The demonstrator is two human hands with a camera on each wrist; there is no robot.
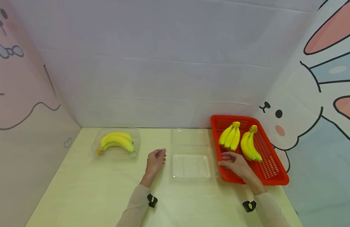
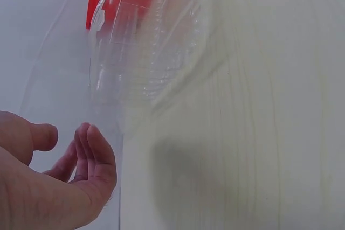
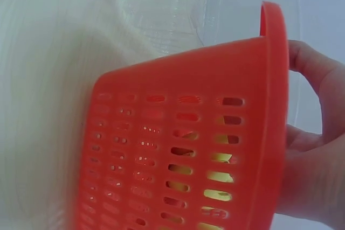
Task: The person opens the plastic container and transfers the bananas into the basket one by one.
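In the head view my left hand [image 1: 155, 162] hovers over the table left of an open clear plastic clamshell box [image 1: 175, 167]. Its fingers are loosely curled with nothing between them; the left wrist view shows the same hand [image 2: 75, 181] with thumb and fingers apart. My right hand [image 1: 236, 163] is over the front left part of a red basket [image 1: 272, 176], its thumb near the left rim, holding nothing. Two bunches of bananas lie in the basket: one bunch [image 1: 230, 138] beyond the fingertips, another bunch [image 1: 249, 145] to its right. The basket's wall hides part of this hand [image 3: 323, 171] in the right wrist view.
A clear plastic box [image 1: 96, 138] with a bunch of bananas [image 1: 116, 141] in it stands at the back left of the table [image 1: 87, 192]. A white wall sheet [image 1: 152, 78] rises behind the table, with printed panels on both sides.
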